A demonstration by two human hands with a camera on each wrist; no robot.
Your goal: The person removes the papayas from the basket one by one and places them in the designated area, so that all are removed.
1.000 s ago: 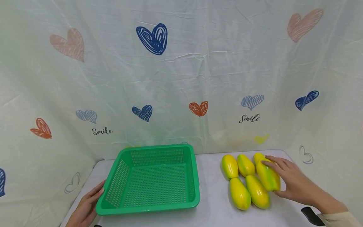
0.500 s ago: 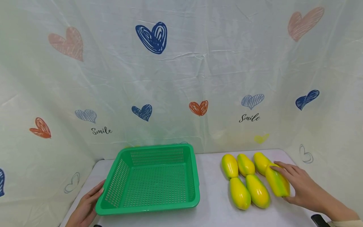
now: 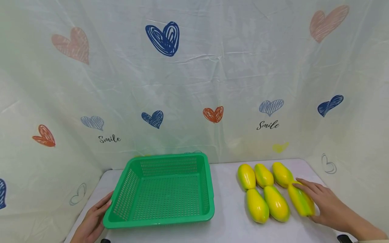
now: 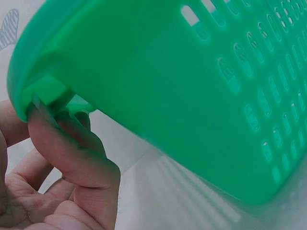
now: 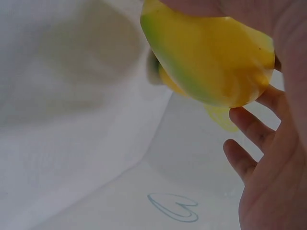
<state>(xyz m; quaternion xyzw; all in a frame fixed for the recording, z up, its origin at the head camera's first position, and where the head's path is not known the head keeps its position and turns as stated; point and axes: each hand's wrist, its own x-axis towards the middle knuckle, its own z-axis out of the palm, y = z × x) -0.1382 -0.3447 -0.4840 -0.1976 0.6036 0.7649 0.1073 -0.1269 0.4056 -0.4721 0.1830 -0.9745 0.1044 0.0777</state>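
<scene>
At the right of the head view, my right hand (image 3: 329, 207) grips a yellow-green papaya (image 3: 301, 199) between thumb and fingers. The right wrist view has this papaya (image 5: 206, 57) close up, two fingertips spread beside it; whether it touches the table is unclear. Several other papayas lie to its left in two rows, among them a front one (image 3: 276, 203) and the back right one (image 3: 282, 174), which nearly meets the held one. My left hand (image 3: 92, 219) holds the left rim of a green plastic basket (image 3: 158, 222). In the left wrist view its fingers (image 4: 72, 153) curl under the rim.
A white-covered table (image 3: 228, 202) carries everything, with bare cloth between the basket and the papayas. A pale curtain (image 3: 188, 81) printed with hearts hangs behind and at both sides, close to the table's back edge.
My right hand has moved right and toward the front with the papaya, from over the back right papaya to in front of it. The left hand and basket stay put.
</scene>
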